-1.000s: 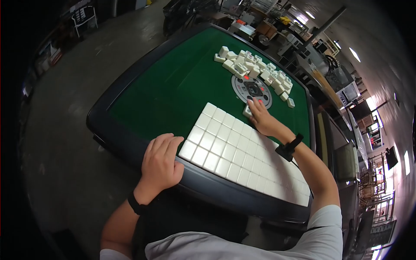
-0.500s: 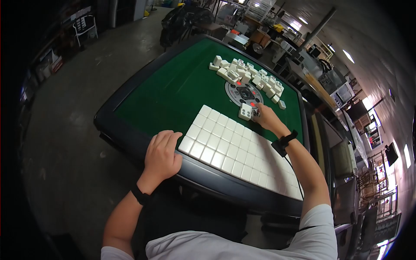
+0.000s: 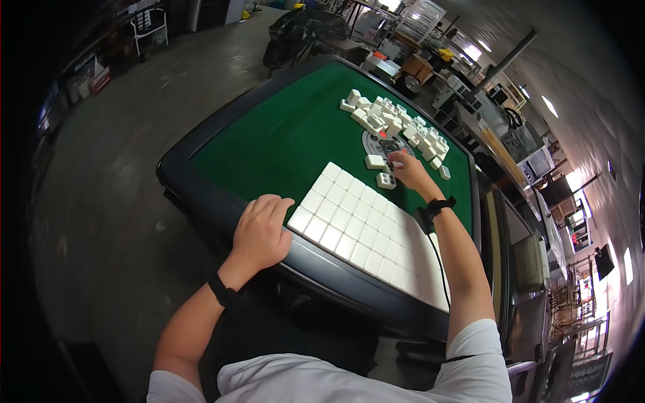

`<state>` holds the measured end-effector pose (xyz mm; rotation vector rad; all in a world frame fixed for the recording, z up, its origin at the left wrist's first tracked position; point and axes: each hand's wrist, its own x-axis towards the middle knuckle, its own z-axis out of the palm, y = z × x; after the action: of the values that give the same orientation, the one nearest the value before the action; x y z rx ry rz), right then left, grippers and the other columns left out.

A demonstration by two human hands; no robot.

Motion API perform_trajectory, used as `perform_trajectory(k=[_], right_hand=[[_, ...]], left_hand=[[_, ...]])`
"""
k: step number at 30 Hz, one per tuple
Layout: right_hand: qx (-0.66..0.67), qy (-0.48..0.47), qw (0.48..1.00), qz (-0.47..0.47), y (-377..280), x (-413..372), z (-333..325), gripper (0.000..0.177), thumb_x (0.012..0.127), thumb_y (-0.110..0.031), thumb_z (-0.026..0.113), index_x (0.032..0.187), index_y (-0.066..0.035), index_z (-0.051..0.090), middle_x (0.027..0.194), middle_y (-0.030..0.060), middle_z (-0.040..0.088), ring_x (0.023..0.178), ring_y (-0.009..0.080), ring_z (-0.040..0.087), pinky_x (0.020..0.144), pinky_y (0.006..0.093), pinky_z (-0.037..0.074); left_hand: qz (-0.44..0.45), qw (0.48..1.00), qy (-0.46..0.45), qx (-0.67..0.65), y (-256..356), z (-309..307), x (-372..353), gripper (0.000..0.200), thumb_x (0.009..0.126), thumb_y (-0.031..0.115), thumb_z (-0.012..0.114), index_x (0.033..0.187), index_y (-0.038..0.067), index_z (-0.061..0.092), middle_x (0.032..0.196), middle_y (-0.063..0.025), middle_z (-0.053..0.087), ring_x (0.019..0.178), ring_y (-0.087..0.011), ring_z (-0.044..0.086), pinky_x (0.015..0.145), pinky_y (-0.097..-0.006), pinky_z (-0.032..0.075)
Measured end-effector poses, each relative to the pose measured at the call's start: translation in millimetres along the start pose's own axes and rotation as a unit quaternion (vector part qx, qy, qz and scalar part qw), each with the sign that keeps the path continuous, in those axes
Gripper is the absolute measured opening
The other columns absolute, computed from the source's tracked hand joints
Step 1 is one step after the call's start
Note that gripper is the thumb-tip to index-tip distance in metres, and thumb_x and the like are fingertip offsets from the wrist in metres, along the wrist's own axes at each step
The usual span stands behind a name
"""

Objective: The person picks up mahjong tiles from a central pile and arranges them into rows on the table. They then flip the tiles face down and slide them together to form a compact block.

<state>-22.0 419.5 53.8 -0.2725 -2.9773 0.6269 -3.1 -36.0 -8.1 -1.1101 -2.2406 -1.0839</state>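
1. A mahjong table (image 3: 349, 279) with a green playing surface is pictured from above, a block of face-down tiles (image 3: 356, 228) laid flush along its near edge.
2. The left hand (image 3: 262, 232) is rested on the dark rim just beside the block's near-left corner, fingers loosely curled and nothing gripped.
3. The right hand (image 3: 408, 171) is stretched past the block towards the centre panel (image 3: 388, 144). Its fingers are extended low over the felt, and whether anything is pinched beneath them cannot be told.
4. A farther loose tile (image 3: 375, 162) and a nearer loose tile (image 3: 385, 180) are seen on the felt just beside that hand, between block and panel.
5. A heap of tiles (image 3: 396, 124) is spread beyond the panel.
6. Risk is judged to lie with the outstretched forearm: if lowered, the block's rows could be pushed out of line. A careless sweep could send the loose tiles against the panel or into the heap.
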Motion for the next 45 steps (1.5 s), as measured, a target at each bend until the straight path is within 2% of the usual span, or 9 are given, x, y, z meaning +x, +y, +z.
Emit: perform_trajectory(k=[6,9,12,14,21,26,35,39,45], right_hand=[[0.189,-0.085,0.978,0.034,7,1,4,0.048,0.092,-0.005,0.071,0.14,-0.004,0.069,0.136,0.0101,0.074,0.127,0.0224,0.07,0.109,0.0343,0.055],[0.114,-0.082,0.99,0.024,-23,-20,-2,0.057,0.089,-0.013,0.076,0.145,-0.005,0.066,0.14,0.013,0.072,0.13,0.0246,0.068,0.111,0.0373,0.054],[-0.009,-0.037,0.997,-0.074,-37,-31,-5,0.068,0.082,-0.023,0.082,0.145,-0.005,0.065,0.135,0.017,0.074,0.131,0.0335,0.066,0.11,0.0427,0.055],[-0.093,-0.094,0.986,-0.098,-39,-30,-8,0.076,0.078,-0.022,0.083,0.148,-0.005,0.061,0.133,0.0214,0.072,0.125,0.0408,0.068,0.107,0.0445,0.055],[-0.096,-0.09,0.99,-0.054,-51,-21,4,0.094,0.073,-0.02,0.084,0.158,-0.006,0.048,0.127,0.0281,0.071,0.115,0.0443,0.071,0.102,0.0446,0.057],[-0.079,-0.083,0.993,-0.014,-61,-19,-11,0.1,0.076,-0.018,0.085,0.165,-0.009,0.04,0.138,0.0284,0.069,0.125,0.0413,0.069,0.107,0.0437,0.055],[-0.098,-0.095,0.99,0.028,-12,-33,-22,0.073,0.084,-0.038,0.08,0.148,-0.004,0.066,0.137,0.0224,0.072,0.123,0.0354,0.071,0.105,0.0409,0.055],[-0.067,-0.109,0.987,0.099,-1,-35,-28,0.074,0.087,-0.039,0.079,0.15,-0.004,0.065,0.14,0.0231,0.071,0.124,0.0343,0.071,0.107,0.0403,0.054],[-0.095,-0.144,0.984,0.047,-8,-39,-22,0.075,0.086,-0.041,0.085,0.15,-0.006,0.066,0.142,0.022,0.07,0.128,0.0343,0.069,0.109,0.0401,0.053]], left_hand=[[-0.005,1.0,-0.002,-0.008,-2,1,-1,0.05,0.076,0.003,0.057,0.125,-0.003,0.067,0.118,-0.0212,0.07,0.12,-0.0397,0.064,0.106,-0.05,0.051],[0.008,1.0,0.003,0.009,-3,2,-1,0.047,0.079,0.007,0.06,0.124,-0.003,0.068,0.115,-0.0188,0.071,0.118,-0.0355,0.065,0.106,-0.0471,0.05],[0.011,1.0,0.004,0.013,-3,2,0,0.046,0.079,0.006,0.06,0.123,-0.003,0.068,0.114,-0.0184,0.071,0.118,-0.0356,0.065,0.105,-0.0472,0.051],[0.011,1.0,0.006,0.012,-2,1,-1,0.045,0.079,0.007,0.06,0.123,-0.003,0.069,0.114,-0.0183,0.071,0.117,-0.0357,0.065,0.105,-0.0471,0.051],[0.008,1.0,0.006,0.008,-2,1,-1,0.044,0.08,0.008,0.061,0.122,-0.003,0.069,0.114,-0.0187,0.071,0.117,-0.0358,0.065,0.105,-0.0476,0.051],[-0.001,1.0,-0.004,-0.013,-2,0,-2,0.048,0.078,0.003,0.057,0.124,-0.003,0.067,0.118,-0.0212,0.07,0.119,-0.0396,0.064,0.107,-0.0501,0.05],[0.0,1.0,-0.005,-0.005,-1,2,-2,0.048,0.077,0.003,0.057,0.124,-0.003,0.068,0.117,-0.021,0.071,0.12,-0.0393,0.064,0.107,-0.0503,0.05],[0.016,1.0,0.002,0.017,-3,2,-1,0.044,0.08,0.007,0.061,0.122,-0.002,0.07,0.115,-0.018,0.072,0.118,-0.0354,0.065,0.106,-0.0476,0.05],[0.012,1.0,-0.005,0.017,-2,2,-1,0.043,0.081,0.008,0.06,0.122,-0.002,0.07,0.114,-0.0189,0.071,0.118,-0.0358,0.065,0.106,-0.0475,0.05]])
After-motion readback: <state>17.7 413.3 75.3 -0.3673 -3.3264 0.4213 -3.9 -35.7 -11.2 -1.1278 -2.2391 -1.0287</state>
